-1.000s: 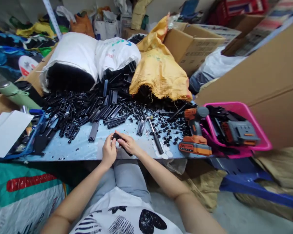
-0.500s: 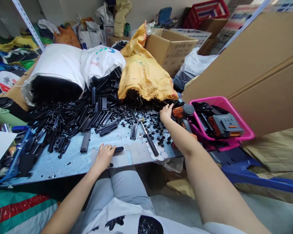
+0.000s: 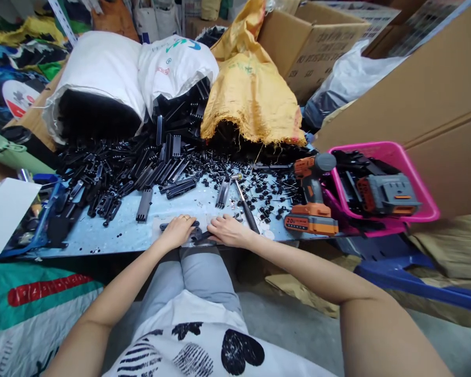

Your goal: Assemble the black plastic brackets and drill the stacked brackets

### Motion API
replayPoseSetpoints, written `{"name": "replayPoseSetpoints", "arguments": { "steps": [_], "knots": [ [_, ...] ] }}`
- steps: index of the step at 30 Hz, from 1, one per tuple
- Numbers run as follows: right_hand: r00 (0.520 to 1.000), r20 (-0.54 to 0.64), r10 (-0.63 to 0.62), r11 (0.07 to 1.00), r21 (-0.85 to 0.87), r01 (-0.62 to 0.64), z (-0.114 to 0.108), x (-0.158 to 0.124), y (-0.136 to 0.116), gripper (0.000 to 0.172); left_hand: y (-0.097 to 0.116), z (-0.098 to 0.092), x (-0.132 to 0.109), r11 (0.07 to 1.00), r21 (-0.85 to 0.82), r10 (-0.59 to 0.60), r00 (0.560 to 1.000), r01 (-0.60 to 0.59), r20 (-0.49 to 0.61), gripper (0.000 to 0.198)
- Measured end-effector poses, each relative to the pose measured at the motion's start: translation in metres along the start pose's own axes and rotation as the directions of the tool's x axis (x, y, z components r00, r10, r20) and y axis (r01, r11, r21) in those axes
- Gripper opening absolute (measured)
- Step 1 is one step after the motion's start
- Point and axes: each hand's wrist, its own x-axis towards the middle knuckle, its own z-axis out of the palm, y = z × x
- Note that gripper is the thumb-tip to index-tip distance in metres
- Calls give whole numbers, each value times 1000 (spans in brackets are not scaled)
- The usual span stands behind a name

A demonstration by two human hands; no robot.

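My left hand [image 3: 177,231] lies palm down at the near edge of the blue table [image 3: 118,233], fingers pressed on a long black plastic part [image 3: 180,226]. My right hand [image 3: 230,230] sits just to its right, fingers curled over the end of a second black piece [image 3: 202,236]; what the fingertips pinch is hidden. A hammer with a dark handle [image 3: 246,205] lies right beside my right hand. Several black plastic strips and small clips [image 3: 141,167] cover the table behind both hands.
White sacks [image 3: 102,78] and a yellow sack [image 3: 251,89] spill black parts at the back. An orange cordless drill [image 3: 312,199] stands on the right next to a pink basket [image 3: 416,209] holding a battery. Cardboard boxes rise to the right. A blue tray [image 3: 43,225] sits on the left.
My right hand has pulled back from near the drill to the table's front edge beside my left hand. The left hand stayed on the black part.
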Motion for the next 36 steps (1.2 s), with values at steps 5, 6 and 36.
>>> {"name": "replayPoseSetpoints", "arguments": {
  "steps": [5, 6, 36],
  "knots": [
    [993, -9, 114, 990, 85, -113, 17, -1, -7, 36, 4, -8, 1, 1000, -30, -5, 1000, 5, 5, 34],
    [990, -19, 140, 986, 98, -137, 18, -2, -8, 37, 5, -10, 0, 999, -35, -19, 1000, 19, -1, 41],
    [808, 185, 559, 796, 153, -585, -23, -28, 79, 48, 17, -2, 12, 996, -1, 94, 995, -94, -33, 44]
  ]
}}
